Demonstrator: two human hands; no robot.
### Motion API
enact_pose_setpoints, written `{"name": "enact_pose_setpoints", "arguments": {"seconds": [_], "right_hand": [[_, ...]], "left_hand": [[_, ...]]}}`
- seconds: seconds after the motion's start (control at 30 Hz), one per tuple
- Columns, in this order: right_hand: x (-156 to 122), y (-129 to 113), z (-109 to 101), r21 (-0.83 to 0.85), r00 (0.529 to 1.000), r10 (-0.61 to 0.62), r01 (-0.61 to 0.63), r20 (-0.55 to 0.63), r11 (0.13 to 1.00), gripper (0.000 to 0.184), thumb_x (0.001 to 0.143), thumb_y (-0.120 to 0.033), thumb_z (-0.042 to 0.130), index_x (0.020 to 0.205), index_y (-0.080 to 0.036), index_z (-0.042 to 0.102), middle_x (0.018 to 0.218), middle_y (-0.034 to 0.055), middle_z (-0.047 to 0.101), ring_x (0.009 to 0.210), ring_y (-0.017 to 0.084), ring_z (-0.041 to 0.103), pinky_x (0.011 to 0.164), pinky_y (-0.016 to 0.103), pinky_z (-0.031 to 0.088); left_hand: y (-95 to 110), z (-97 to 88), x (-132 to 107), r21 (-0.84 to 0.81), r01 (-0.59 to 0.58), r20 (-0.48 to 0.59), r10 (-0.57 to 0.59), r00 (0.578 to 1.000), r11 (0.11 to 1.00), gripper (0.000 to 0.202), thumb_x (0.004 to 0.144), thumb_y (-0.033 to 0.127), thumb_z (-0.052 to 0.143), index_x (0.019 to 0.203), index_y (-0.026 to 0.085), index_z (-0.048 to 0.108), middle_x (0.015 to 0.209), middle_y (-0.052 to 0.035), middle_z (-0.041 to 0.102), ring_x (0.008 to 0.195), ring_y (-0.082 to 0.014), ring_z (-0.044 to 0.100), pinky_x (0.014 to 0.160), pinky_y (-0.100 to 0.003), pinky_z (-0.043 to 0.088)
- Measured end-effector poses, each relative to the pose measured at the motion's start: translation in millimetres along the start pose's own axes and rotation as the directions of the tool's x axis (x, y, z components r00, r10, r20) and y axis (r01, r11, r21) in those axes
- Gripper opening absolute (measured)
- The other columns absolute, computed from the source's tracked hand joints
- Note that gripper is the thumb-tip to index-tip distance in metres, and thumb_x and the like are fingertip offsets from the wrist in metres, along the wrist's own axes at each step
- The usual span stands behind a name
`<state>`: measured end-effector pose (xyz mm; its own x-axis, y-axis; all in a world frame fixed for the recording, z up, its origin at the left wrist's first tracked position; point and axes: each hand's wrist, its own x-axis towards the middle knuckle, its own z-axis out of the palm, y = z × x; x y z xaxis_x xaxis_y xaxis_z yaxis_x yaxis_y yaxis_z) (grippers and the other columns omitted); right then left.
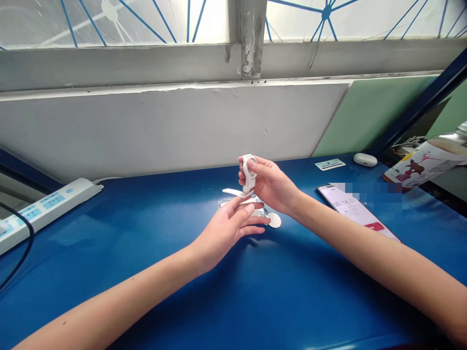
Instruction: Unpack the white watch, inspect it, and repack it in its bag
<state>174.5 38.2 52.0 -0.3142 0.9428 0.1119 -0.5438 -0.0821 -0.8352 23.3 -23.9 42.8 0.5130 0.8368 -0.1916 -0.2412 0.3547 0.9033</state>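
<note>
My right hand (pixel 272 182) is closed on a white ring-topped piece (pixel 249 182), held upright a little above the blue table. The thumb presses against its ring-shaped upper part. A flat white strip juts out to the left from its lower end; the exact kind of object is unclear. My left hand (pixel 233 223) is just below it with fingers stretched out and spread, its fingertips near or touching the strip's underside. Beneath the hands lies a clear plastic wrapper (pixel 222 203), partly hidden by the fingers. Beside it on the table is a round white disc (pixel 274 220).
A white power strip (pixel 54 206) with a black cable (pixel 27 238) lies at the left. On the right are a phone (pixel 355 211) showing a timer, a card (pixel 330 164), a white earbud case (pixel 365 159) and a tilted bottle (pixel 423 163). A wall (pixel 164 129) borders the blue table (pixel 219 301).
</note>
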Motion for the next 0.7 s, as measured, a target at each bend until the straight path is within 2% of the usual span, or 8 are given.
{"name": "enact_pose_setpoints", "arguments": {"seconds": [0.13,0.2,0.27,0.33,0.43,0.5,0.6,0.7], "right_hand": [[-5.0,3.9,4.5,-0.228,0.993,-0.117,0.114,0.001,0.967,0.012,0.075,-0.033,0.078,0.077,-0.022,0.074,0.078,-0.0001,0.067,0.075,0.014,0.058,0.074,0.029,0.046],[-6.2,4.7,5.3,-0.302,0.986,-0.169,0.159,-0.005,0.94,0.01,0.074,-0.032,0.08,0.075,-0.023,0.075,0.09,0.0007,0.07,0.081,0.015,0.06,0.078,0.031,0.047],[-6.4,5.6,5.4,-0.332,0.985,-0.171,0.161,0.001,0.929,0.009,0.076,-0.032,0.078,0.077,-0.023,0.076,0.107,0.0022,0.071,0.094,0.017,0.062,0.084,0.031,0.047],[-5.7,7.2,5.1,-0.313,0.993,-0.112,0.115,0.029,0.943,0.014,0.081,-0.036,0.074,0.085,-0.023,0.077,0.114,0.0044,0.071,0.104,0.019,0.063,0.09,0.033,0.047],[-4.7,10.6,5.2,-0.206,0.998,0.008,0.006,0.069,0.978,0.028,0.088,-0.047,0.065,0.093,-0.021,0.077,0.107,0.0071,0.075,0.104,0.021,0.067,0.091,0.035,0.051],[-4.7,12.5,5.7,-0.157,0.997,0.055,-0.045,0.062,0.987,0.033,0.089,-0.051,0.062,0.093,-0.021,0.076,0.102,0.007,0.076,0.096,0.02,0.07,0.086,0.033,0.055],[-5.3,13.9,5.5,-0.186,0.995,0.101,-0.099,0.003,0.978,0.032,0.088,-0.051,0.065,0.095,-0.021,0.075,0.095,0.006,0.077,0.086,0.018,0.072,0.074,0.028,0.057],[-4.9,13.8,3.5,-0.181,0.993,0.115,-0.116,-0.019,0.977,0.029,0.088,-0.048,0.066,0.096,-0.021,0.074,0.09,0.0062,0.078,0.087,0.019,0.072,0.071,0.027,0.057]], "left_hand": [[4.7,-4.0,5.4,0.016,-0.034,-0.059,0.035,0.998,0.999,0.032,0.091,0.034,0.069,0.113,0.013,0.061,0.115,-0.0155,0.069,0.107,-0.0299,0.069,0.096,-0.044,0.051],[3.7,-5.4,6.3,0.041,-0.016,-0.044,0.017,0.999,0.999,0.029,0.09,0.036,0.07,0.106,0.012,0.063,0.101,-0.0128,0.073,0.097,-0.0272,0.072,0.092,-0.042,0.053],[2.3,-6.1,6.2,0.054,-0.002,-0.014,0.003,1.0,0.999,0.03,0.089,0.039,0.07,0.1,0.012,0.063,0.091,-0.0103,0.073,0.085,-0.0239,0.073,0.084,-0.039,0.055],[1.4,-6.4,5.9,0.056,0.004,0.015,-0.005,1.0,0.998,0.033,0.089,0.044,0.069,0.095,0.012,0.064,0.086,-0.0091,0.072,0.077,-0.0217,0.073,0.078,-0.036,0.056],[1.5,-6.3,6.1,0.062,0.024,0.045,-0.026,0.999,0.998,0.038,0.089,0.049,0.068,0.089,0.011,0.065,0.084,-0.0102,0.073,0.075,-0.0211,0.072,0.076,-0.035,0.056],[1.5,-6.6,7.3,0.066,0.029,0.042,-0.031,0.999,0.997,0.038,0.089,0.048,0.067,0.093,0.01,0.067,0.087,-0.0121,0.074,0.078,-0.0218,0.073,0.078,-0.035,0.056],[0.7,-7.8,9.8,0.045,0.03,0.018,-0.031,0.999,0.999,0.036,0.09,0.043,0.068,0.103,0.01,0.068,0.096,-0.0138,0.075,0.086,-0.0233,0.073,0.083,-0.036,0.055],[0.5,-8.7,10.2,0.013,0.04,0.029,-0.04,0.999,0.999,0.034,0.089,0.041,0.069,0.104,0.01,0.068,0.094,-0.013,0.075,0.086,-0.0228,0.072,0.084,-0.036,0.054]]}}
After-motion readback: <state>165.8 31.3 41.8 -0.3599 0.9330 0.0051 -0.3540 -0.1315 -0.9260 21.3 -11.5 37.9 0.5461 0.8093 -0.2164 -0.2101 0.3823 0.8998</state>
